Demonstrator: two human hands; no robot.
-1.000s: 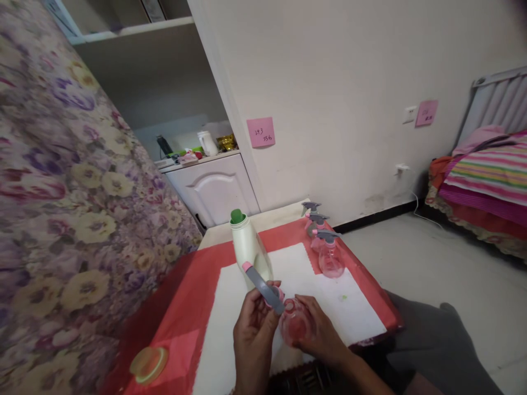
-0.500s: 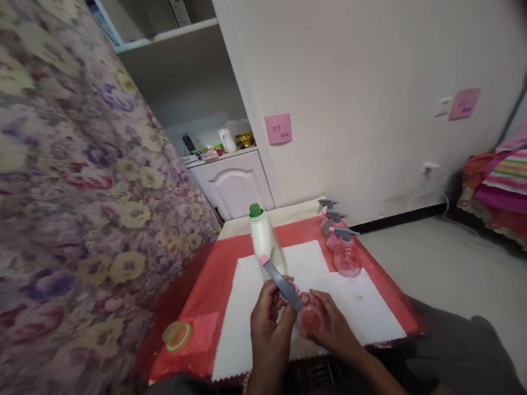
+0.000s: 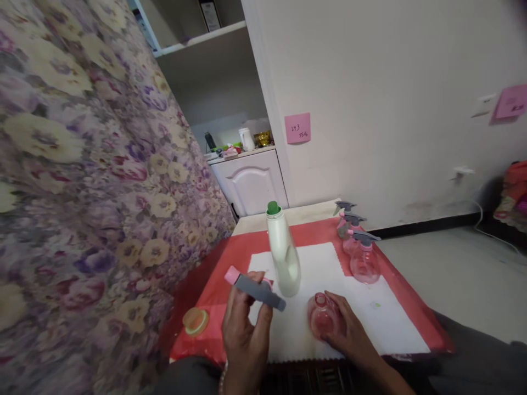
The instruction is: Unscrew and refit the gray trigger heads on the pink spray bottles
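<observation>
My left hand (image 3: pixel 247 323) is closed around a grey and pink spray nozzle (image 3: pixel 257 291), held up over the front left of the white cloth (image 3: pixel 288 340). The nozzle is off its bottle. With fingers wrapped round its right side, my right hand (image 3: pixel 349 329) grips a clear pink round bottle (image 3: pixel 320 317) whose open neck faces up. Between and beyond both hands stands a tall pale green bottle (image 3: pixel 284 252) with a handle and a green spout at its top, uncapped.
Several pink spray bottles (image 3: pixel 365 263) with grey nozzles stand in a row at the table's right edge. A translucent cap (image 3: pixel 195 321) lies on the red tablecloth (image 3: pixel 230 247) at left. Beside the table hangs a floral curtain (image 3: pixel 102 219); a cabinet (image 3: pixel 257 178) stands behind.
The nozzle and the pink bottle, close together before, are now apart: my left hand has moved left with the nozzle, my right hand keeps the bottle. The view has turned somewhat left.
</observation>
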